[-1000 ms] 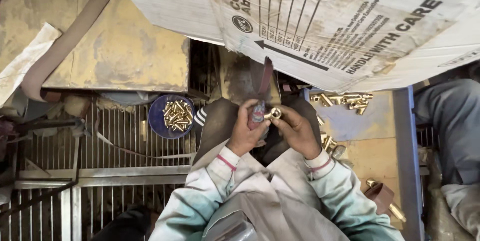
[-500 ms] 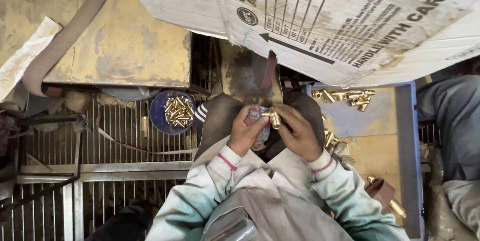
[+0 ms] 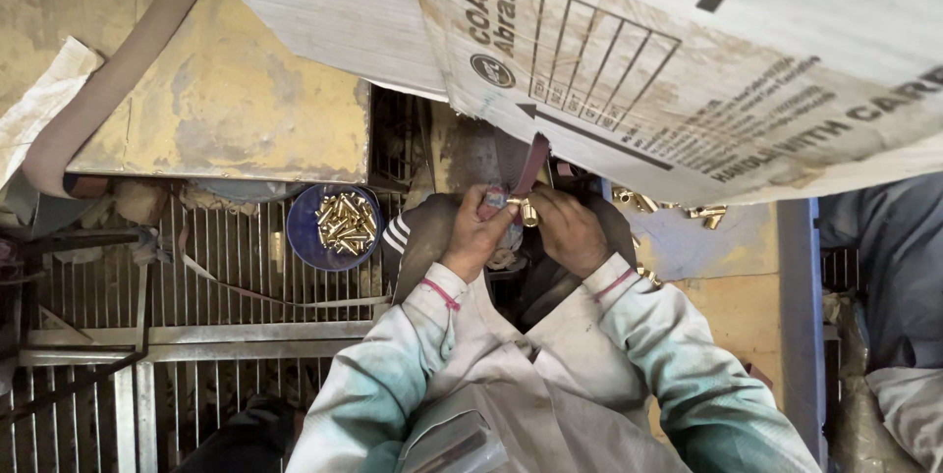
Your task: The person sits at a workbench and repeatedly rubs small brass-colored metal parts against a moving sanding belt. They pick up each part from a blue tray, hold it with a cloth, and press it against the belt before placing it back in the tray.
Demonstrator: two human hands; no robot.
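My left hand (image 3: 478,229) and my right hand (image 3: 570,227) meet in front of my chest, both pinching a small brass fitting (image 3: 524,208) against a narrow reddish sanding belt (image 3: 533,163) that runs up under a cardboard sheet. A bit of pale cloth sits between my left fingers and the part. A blue bowl (image 3: 337,225) full of several brass pieces stands to the left of my left hand on a metal grate (image 3: 216,267). More loose brass pieces (image 3: 678,208) lie to the right on a blue bench top.
A large printed cardboard sheet (image 3: 688,51) overhangs the top right and hides the machine behind it. A worn yellow metal housing (image 3: 236,110) is at upper left with a brown belt (image 3: 108,90) along it. Another person's grey sleeve (image 3: 894,267) is at the right edge.
The view has drifted a little, so the bowl and hands sit slightly higher and left in frame. My hands stay together on the brass fitting at the belt.
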